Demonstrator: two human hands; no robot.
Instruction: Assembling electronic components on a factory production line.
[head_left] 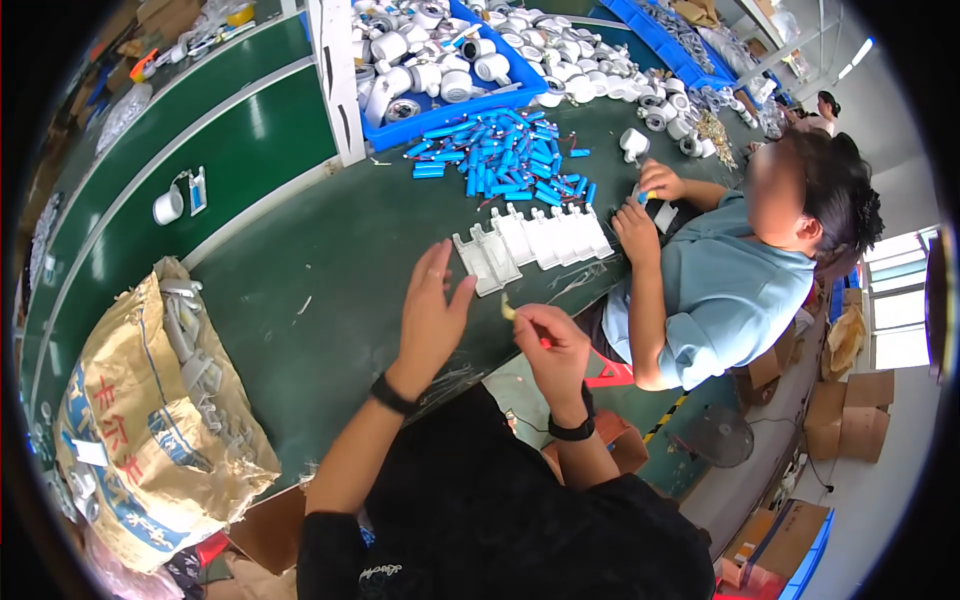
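Observation:
A row of white plastic housings (540,240) lies side by side on the green tabletop in front of me. My left hand (435,310) is held just left of the nearest housing, fingers stretched out and nothing in them. My right hand (555,350) is pinched around a small object with a pale yellow end (508,308) and a bit of red showing; its kind cannot be made out. That yellow end is close to the near edge of the leftmost housing. Beyond the row lies a heap of blue cylindrical batteries (510,150) with wires.
A blue crate (440,118) of white round lamp heads stands at the back, with more lamp heads (590,65) heaped beside it. A co-worker (710,270) at the right handles a small part. A sack (130,400) of grey-white parts stands at the left.

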